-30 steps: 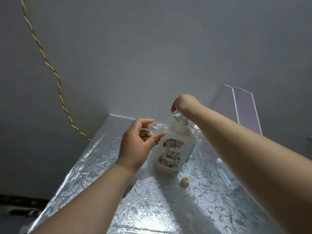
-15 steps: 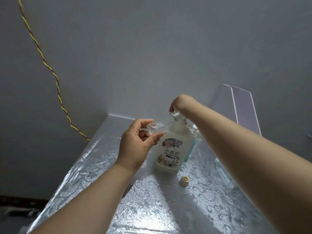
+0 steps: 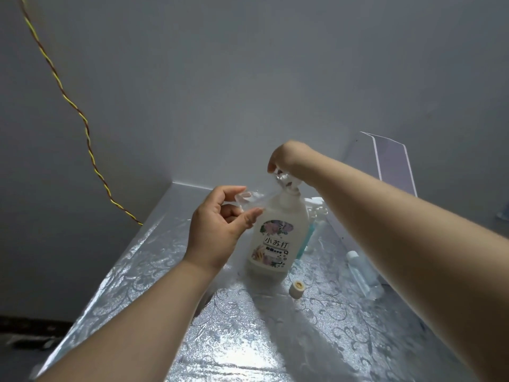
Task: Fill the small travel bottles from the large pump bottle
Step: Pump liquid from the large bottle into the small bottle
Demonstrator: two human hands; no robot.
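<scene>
A large white pump bottle (image 3: 278, 238) with a flowered label stands upright on the silver patterned table (image 3: 248, 340). My right hand (image 3: 286, 158) rests on top of its clear pump head (image 3: 283, 179), fingers curled over it. My left hand (image 3: 217, 230) holds a small clear travel bottle (image 3: 249, 201) up beside the pump spout, pinched between thumb and fingers. A small cream cap (image 3: 297, 288) lies on the table in front of the pump bottle. Another clear travel bottle (image 3: 363, 274) lies on its side under my right forearm.
Behind the pump bottle stands a teal bottle (image 3: 305, 241), mostly hidden, with white items (image 3: 316, 208) beside it. A clear acrylic stand (image 3: 391, 164) leans at the back right. A yellow-red twisted cord (image 3: 82, 119) hangs down the grey wall on the left.
My right hand has lifted slightly with the pump head. The left hand keeps the small bottle at the spout, almost unmoved.
</scene>
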